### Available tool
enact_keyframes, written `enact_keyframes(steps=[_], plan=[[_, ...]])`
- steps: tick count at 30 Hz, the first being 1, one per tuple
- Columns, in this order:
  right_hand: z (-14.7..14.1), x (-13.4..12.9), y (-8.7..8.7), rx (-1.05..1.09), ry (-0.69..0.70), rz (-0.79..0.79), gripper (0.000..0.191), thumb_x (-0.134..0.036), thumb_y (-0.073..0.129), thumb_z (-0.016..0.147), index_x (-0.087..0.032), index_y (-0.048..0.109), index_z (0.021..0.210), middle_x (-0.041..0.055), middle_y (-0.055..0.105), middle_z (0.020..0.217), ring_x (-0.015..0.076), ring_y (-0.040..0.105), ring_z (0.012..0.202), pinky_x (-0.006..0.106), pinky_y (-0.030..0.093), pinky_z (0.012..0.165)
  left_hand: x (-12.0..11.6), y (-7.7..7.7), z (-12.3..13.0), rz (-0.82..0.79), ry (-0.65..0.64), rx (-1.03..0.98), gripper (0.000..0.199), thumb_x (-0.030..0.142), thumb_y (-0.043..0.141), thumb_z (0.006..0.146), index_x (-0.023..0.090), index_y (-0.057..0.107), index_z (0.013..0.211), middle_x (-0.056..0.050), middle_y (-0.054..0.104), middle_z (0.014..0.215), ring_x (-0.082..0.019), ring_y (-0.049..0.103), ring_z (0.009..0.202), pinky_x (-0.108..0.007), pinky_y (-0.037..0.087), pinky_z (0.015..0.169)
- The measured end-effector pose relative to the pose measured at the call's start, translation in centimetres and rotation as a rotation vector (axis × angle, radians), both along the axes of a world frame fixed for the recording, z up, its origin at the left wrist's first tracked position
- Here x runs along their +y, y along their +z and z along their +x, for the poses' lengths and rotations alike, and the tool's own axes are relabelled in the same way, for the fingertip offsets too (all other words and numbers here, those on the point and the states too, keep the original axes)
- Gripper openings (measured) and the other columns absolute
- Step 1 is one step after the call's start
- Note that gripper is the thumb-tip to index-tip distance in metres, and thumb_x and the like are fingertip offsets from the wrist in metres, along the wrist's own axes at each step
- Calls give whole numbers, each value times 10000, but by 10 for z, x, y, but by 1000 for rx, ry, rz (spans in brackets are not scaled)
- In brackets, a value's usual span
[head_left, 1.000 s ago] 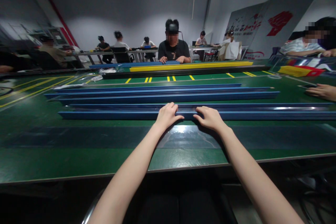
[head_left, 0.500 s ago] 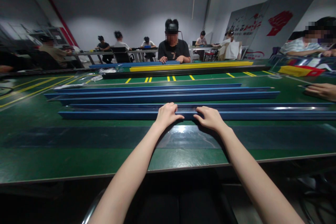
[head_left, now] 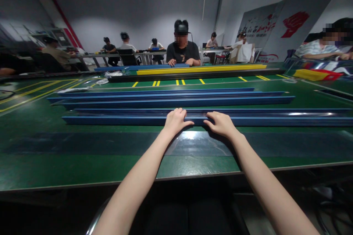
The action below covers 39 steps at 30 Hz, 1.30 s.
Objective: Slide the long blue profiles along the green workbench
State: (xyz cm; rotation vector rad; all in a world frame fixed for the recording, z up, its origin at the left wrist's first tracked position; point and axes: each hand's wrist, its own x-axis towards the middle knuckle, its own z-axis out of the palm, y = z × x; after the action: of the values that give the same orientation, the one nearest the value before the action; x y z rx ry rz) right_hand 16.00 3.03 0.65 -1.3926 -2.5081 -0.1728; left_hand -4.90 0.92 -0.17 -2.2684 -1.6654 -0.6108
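A long blue channel strip (head_left: 118,120) lies crosswise before me, with raised walls along its near and far sides. My left hand (head_left: 175,120) is closed over its near wall, fingers inside the channel and thumb along the front. A short gap to the right, my right hand (head_left: 220,122) grips the same wall in the same manner, its fingers curled over the top. Under my wrists a clear, flat plastic strip (head_left: 110,144) rests on the green table (head_left: 91,172).
Beyond lie more blue channel strips (head_left: 179,100), a yellow strip (head_left: 201,69) and a black strip (head_left: 193,76). Across the table sits a person (head_left: 183,53) with both hands on a blue strip. A yellow-and-red bin (head_left: 311,74) stands at the right, near another person (head_left: 317,48).
The other person's hand at the right edge has left the view, showing a dark flat item on the table there. My hands and the blue channel strip hold their place.
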Motion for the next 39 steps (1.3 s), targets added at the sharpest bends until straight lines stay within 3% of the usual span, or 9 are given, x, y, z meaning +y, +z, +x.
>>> enact_keyframes(steps=[18,28,39], plan=[[-1,-1,1,2,-10,-4,287,-382,420,833,-197,594,966,75,641,938,194,569,855,251,339,673,-2,-1,-1,42,168,1,583,733,536,606,173,568,769,-86,607,789,-240,547,809,-315,337,681],[0,0,0,1,-1,1,278,-376,423,831,-193,595,952,76,641,920,192,570,839,250,337,664,1,-2,-3,47,31,47,488,649,557,672,175,548,788,-69,598,826,-217,537,829,-304,352,708],[0,1,0,-3,-8,0,284,-380,421,832,-197,598,959,79,642,939,196,568,853,252,343,675,1,-2,-3,18,44,16,477,644,561,670,184,529,793,-59,598,856,-205,545,842,-272,372,644]])
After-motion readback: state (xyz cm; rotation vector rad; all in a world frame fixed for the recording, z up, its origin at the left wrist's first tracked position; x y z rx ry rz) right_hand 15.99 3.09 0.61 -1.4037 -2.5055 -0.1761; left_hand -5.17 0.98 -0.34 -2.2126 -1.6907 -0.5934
